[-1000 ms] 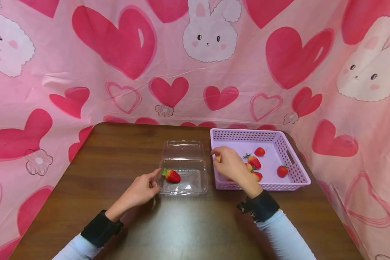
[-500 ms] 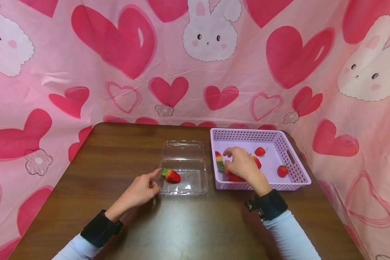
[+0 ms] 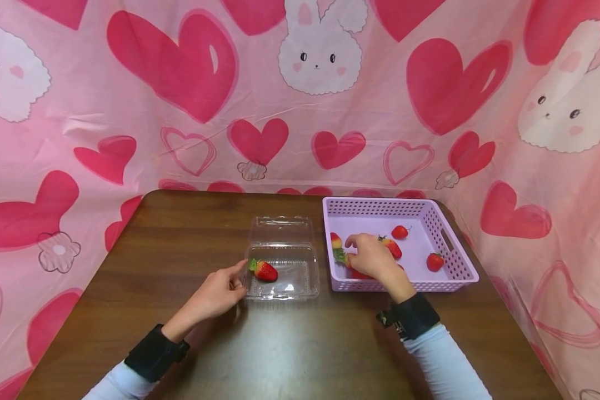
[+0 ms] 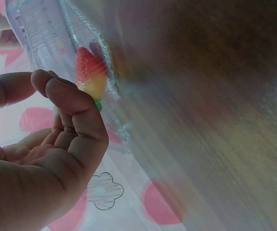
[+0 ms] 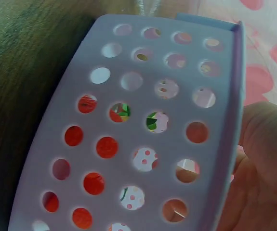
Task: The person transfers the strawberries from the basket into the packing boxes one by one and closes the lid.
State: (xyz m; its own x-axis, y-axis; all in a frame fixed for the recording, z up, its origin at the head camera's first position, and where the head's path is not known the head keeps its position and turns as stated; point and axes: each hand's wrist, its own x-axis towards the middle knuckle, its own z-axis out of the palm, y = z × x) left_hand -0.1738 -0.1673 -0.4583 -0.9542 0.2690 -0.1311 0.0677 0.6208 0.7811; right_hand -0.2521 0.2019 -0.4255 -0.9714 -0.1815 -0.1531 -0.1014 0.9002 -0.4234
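In the head view, my left hand is at the left edge of a clear hinged plastic clamshell, its finger and thumb on the rim. One red strawberry with green leaves lies inside; the left wrist view shows it through the plastic, beyond my left hand. My right hand reaches down into a lilac basket among several strawberries, finger and thumb apart just over a leafy one. The basket's wall partly hides my right hand in the right wrist view.
Other strawberries lie apart in the basket, one at the right and one at the back. The clamshell's raised lid stands behind its tray on the brown wooden table. A pink heart-print cloth hangs around it.
My right hand has moved rightward from the basket's left side, uncovering a strawberry there, then settled lower over the near cluster. My left hand has stayed at the clamshell's edge.
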